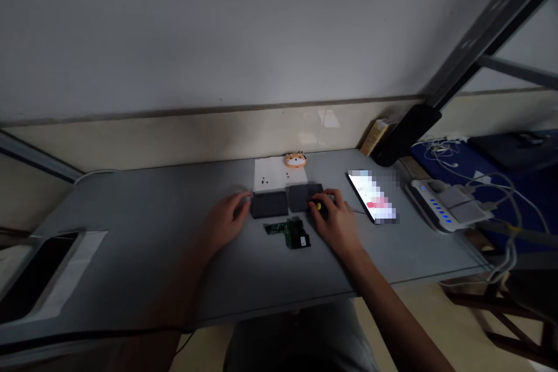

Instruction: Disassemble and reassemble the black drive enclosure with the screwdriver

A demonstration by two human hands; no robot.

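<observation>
We have both hands over the middle of the grey table [152,244]. Our left hand [230,216] is at the left edge of the left dark case piece [270,205], with thumb and fingers bent close together; we cannot tell whether anything is pinched between them. Our right hand [332,216] is curled round a small dark object with a yellow end [319,207], at the right side of the right dark case piece [300,198]. The two flat case pieces lie side by side, the right one partly behind our fingers.

On the near side of them we see a green circuit board [288,234], with a black section and a small white label towards its right end. On the far side, a white sheet [272,170] carries some tiny dark bits [264,181] and, at its far right, an orange animal-faced item [296,160].

To the right of our right hand lies a lit phone [372,197], its screen partly pixelated, and farther right a white power strip [438,209] with plugs in it. At the far right, a tall black object [407,135] leans beside a yellowish box [374,137]. Near left, we see a dark-screened device [39,273] on white paper [81,267].
</observation>
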